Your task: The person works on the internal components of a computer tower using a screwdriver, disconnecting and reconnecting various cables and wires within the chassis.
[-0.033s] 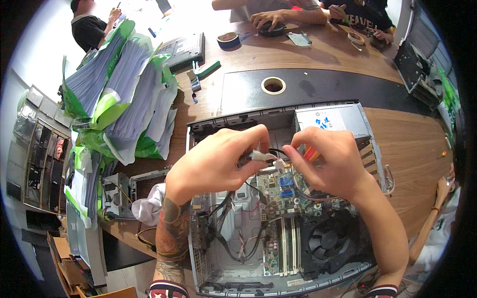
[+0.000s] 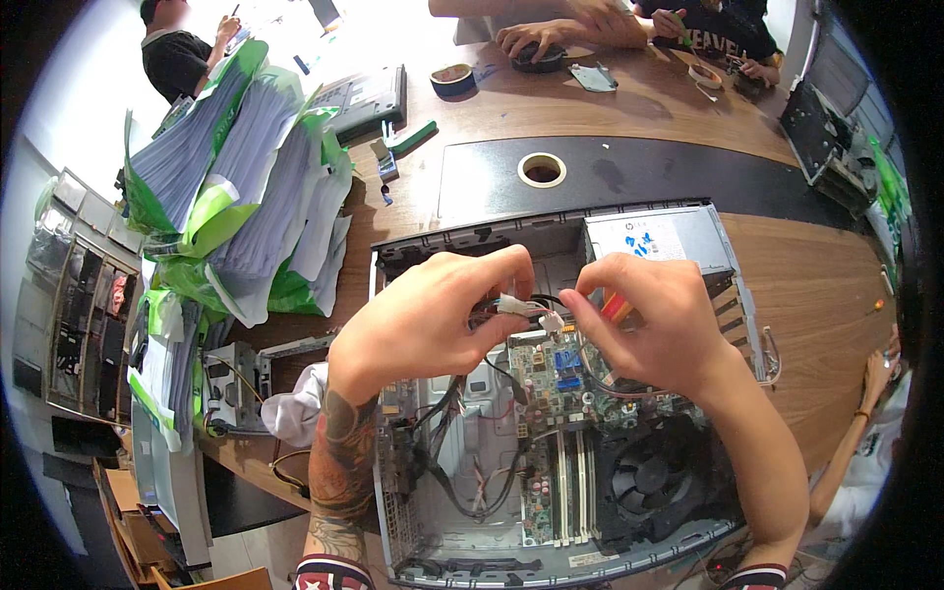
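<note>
Handling leads over an open computer case, cover off | nearest: fan mounted | above motherboard: left hand pinching white connector; right hand, fingertips together at black cable, cannot tell if gripping | second white connector apparently unseated | beyond: silver box apparently fitted

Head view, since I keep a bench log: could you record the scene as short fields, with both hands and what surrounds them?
Left hand: pinching a white connector with wires
Right hand: beside the wires; exact grip hidden
Near right hand: red-and-yellow item, partly covered
Below hands: open computer case, fan at its lower right
Left of case: papers in green covers
Beyond case: tape roll on black panel
</note>
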Demonstrator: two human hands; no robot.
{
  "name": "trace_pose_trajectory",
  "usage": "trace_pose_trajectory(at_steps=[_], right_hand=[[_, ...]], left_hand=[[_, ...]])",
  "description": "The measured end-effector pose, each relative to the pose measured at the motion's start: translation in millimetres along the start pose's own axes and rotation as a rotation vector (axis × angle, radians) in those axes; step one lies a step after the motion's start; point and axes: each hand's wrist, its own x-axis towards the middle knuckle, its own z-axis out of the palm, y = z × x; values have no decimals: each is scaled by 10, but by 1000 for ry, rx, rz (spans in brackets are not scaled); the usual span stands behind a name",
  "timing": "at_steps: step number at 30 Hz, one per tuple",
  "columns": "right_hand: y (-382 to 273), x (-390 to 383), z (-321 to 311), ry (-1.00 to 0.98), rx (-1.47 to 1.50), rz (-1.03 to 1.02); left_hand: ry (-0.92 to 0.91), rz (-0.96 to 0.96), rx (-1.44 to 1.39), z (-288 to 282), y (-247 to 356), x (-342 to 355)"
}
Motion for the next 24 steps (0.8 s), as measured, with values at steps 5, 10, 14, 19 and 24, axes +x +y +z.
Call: trace_pose_trajectory(at_steps=[5, 10, 14, 19, 24], right_hand=[[-68, 15, 22, 52, 184, 107], [-198, 24, -49, -35, 211, 159], [-192, 58, -68, 44, 185, 137], [-145, 69, -74, 61, 103, 144], [-116, 45, -74, 20, 82, 78]], left_hand=[[-54, 11, -39, 11, -64, 3], [-33, 14, -34, -62, -115, -27], [-185, 14, -70, -151, -152, -77], [-323, 42, -162, -182, -158, -107], [-356, 49, -127, -187, -105, -107]])
